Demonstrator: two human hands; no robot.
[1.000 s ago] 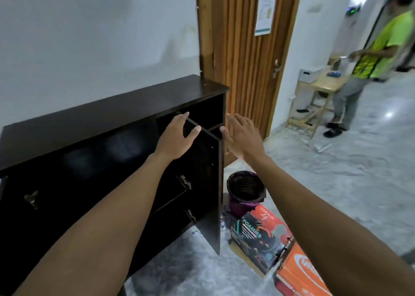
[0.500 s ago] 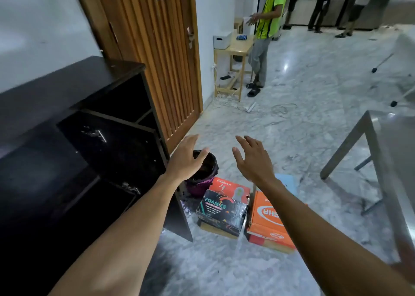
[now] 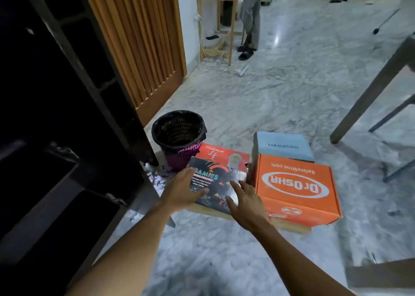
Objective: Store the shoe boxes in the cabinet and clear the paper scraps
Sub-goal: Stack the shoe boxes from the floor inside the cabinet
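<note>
Your fingers are spread and straight, gripping nothing yet. A second ago both hands were up at the cabinet door; now your left hand sits at the near left edge of the black shoe box and your right hand reaches over its right end, so I judge the first pick-up is starting. The box's glossy printed lid is closed, and it lies flat on the floor stack between the bin and the orange box, with paper scraps just to its left.

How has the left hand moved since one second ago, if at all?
Yes. The left hand went from the cabinet door's top edge down to the black shoe box on the floor.
</note>
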